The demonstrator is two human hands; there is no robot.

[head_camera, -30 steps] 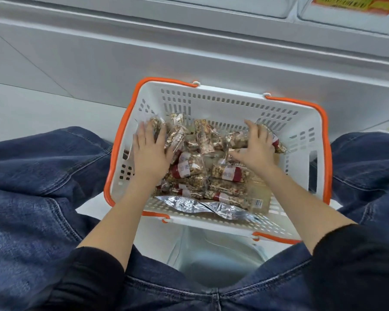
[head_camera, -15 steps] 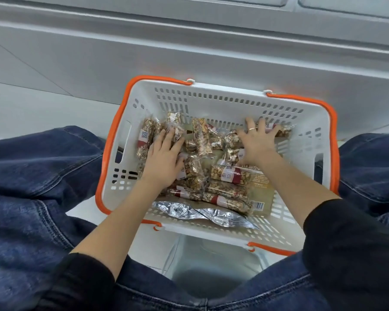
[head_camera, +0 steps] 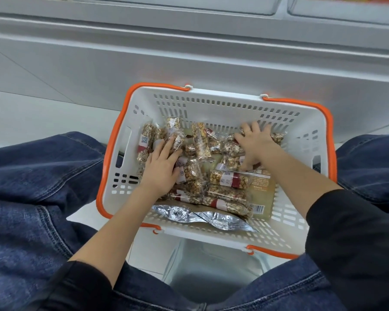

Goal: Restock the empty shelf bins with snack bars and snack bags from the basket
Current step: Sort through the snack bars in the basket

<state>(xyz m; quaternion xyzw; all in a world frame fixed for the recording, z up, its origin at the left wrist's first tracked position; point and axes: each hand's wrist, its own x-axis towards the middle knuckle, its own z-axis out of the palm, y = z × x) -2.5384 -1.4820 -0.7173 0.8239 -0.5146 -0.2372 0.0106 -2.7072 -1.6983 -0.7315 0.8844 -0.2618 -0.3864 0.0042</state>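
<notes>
Fingers of both hands lie spread over the snack bars (head_camera: 228, 179) in the basket (head_camera: 213, 106): left hand (head_camera: 161, 169) near side, right hand (head_camera: 255, 143) far side. Bars lie between them, pointing every way. Whether any finger grips is hidden; shelf bins are cut off above.

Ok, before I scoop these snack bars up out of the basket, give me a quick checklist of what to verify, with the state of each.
1. Basket upright between the knees: ok.
2. Left hand on the snack bars: ok, resting flat, nothing gripped yet.
3. Right hand on bars at the far side: ok, fingers spread.
4. Silver snack bags clear of both hands: ok.
5. Empty shelf bin within reach: cannot tell.
</notes>
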